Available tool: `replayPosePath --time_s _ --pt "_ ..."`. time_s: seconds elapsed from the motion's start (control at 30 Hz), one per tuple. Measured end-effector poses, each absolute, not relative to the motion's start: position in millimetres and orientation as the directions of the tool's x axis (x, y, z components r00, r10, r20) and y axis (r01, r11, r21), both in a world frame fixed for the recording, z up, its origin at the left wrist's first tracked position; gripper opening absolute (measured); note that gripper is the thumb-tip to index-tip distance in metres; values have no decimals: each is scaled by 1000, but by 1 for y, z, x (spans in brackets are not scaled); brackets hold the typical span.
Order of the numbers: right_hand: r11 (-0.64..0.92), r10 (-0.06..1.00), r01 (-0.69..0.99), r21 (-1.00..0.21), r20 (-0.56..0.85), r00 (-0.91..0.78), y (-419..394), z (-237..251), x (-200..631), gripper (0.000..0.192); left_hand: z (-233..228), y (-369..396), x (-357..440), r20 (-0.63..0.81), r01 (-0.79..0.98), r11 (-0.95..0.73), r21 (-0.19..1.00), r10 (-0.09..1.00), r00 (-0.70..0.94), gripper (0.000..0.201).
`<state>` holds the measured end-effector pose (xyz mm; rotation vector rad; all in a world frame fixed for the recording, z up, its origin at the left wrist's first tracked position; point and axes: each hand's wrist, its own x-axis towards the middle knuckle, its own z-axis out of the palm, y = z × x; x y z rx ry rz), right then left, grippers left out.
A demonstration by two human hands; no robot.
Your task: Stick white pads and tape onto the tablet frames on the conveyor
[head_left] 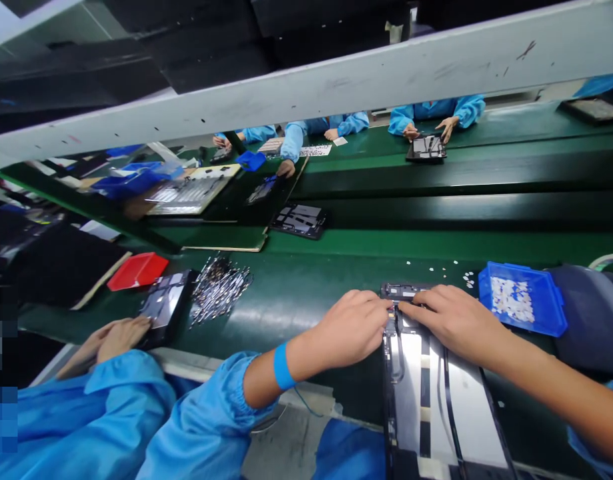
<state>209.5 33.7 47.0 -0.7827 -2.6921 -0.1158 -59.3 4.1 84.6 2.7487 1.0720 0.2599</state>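
Observation:
An opened tablet (466, 407) lies in front of me, its inside with silver battery cells, black tape strips and cables facing up. My left hand (354, 327), with a blue wrist strap (283, 367), has its fingertips pinched together at the tablet's far end. My right hand (451, 323) rests over the same end from the right, thumb and fingers bent close together beside the left fingertips. Whatever lies between the fingers of either hand is too small or hidden to make out.
A blue tray (549, 310) of small white pieces stands right, near a dark rounded object (594, 327). Left are a pile of thin metallic parts (219, 290), a red tray (138, 271) and a co-worker's hands (121, 337) on another device. Overhead runs a white beam (306, 93).

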Motion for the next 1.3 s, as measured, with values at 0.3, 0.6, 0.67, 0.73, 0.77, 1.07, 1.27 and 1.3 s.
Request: replayPosePath --time_s 0.3,0.6,0.67,0.73,0.77,1.07,1.27,1.3 --pt "846 507 533 9 295 -810 40 37 215 48 82 2 -52 78 624 -781 10 623 778 15" --pt "856 489 516 24 283 -825 40 41 213 48 82 3 -52 73 649 -754 100 656 751 12" --pt "856 497 517 5 268 -826 41 41 214 50 84 6 -53 59 649 -748 138 660 749 13" --pt "859 495 511 -1 251 -832 43 41 215 50 86 8 -54 52 647 -748 146 659 750 15" --pt "864 489 504 2 244 -838 44 41 216 50 87 8 -53 50 646 -751 137 657 752 15" --pt "876 447 479 63 270 -853 44 39 216 48 83 2 -51 54 624 -781 22 624 779 16" --pt "870 443 482 106 263 -857 40 44 211 46 91 14 -51 61 664 -627 408 744 665 13" --pt "871 443 481 99 264 -857 41 44 211 46 92 19 -51 49 656 -556 510 780 623 12"
